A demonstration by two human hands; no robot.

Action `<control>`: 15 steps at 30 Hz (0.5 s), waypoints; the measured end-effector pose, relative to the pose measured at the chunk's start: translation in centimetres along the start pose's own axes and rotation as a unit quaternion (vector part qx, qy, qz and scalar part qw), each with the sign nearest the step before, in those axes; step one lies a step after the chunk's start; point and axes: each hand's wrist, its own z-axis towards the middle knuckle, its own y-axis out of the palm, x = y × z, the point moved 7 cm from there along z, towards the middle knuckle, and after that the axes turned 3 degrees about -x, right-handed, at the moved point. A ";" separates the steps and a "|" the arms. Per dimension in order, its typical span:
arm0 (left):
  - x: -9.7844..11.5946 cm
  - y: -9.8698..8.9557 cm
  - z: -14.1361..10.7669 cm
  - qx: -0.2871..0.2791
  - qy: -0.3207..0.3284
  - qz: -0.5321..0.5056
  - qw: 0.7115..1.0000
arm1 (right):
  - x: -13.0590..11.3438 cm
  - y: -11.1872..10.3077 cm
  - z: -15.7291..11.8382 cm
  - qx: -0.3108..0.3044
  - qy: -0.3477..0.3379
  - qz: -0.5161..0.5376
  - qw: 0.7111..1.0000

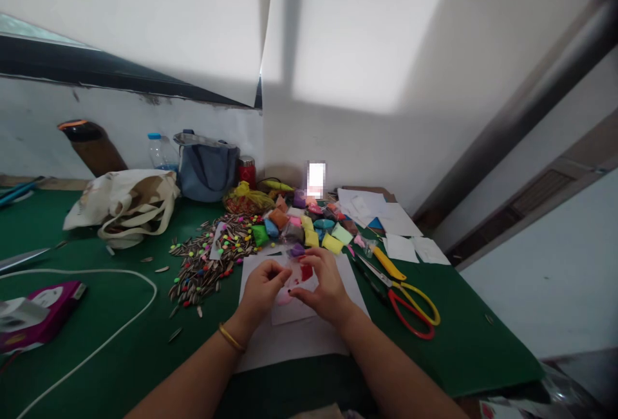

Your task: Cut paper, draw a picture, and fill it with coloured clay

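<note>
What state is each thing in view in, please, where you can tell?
Left hand: thumb and fingertip together
Right hand: curled, thumb and forefinger apart
White paper: flat beneath both hands
Scissors: lying flat, blades apparently shut
Seeds: loose, spread out
Coloured packets: heaped together
Clear bottle: capped
Red flask: upright, lidded
Blue bag: standing
Cream bag: slumped
White cable: uncoiled

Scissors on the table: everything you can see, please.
The scissors have slim, metallic-looking grey blades and two large, mismatched loop handles that look plastic-coated: one yellow, one red. They lie flat on the green tabletop, right of the white paper, with tips pointing away and to the left and loops toward the near right. The blades look shut or nearly so. A yellow-handled tool lies just beyond; contact is unclear. Neither the left hand nor the right hand touches them.
</note>
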 end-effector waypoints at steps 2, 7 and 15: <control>0.3 0.4 -0.3 -0.010 0.013 0.011 1.000 | -0.4 0.1 0.0 0.004 -0.008 0.003 1.000; 0.6 1.9 -0.7 -0.090 0.012 -0.034 0.995 | -0.5 1.1 -0.2 -0.025 -0.015 -0.003 1.000; 1.5 0.7 -0.6 -0.018 0.106 0.114 0.988 | -0.5 0.4 -0.1 -0.016 -0.015 -0.004 1.000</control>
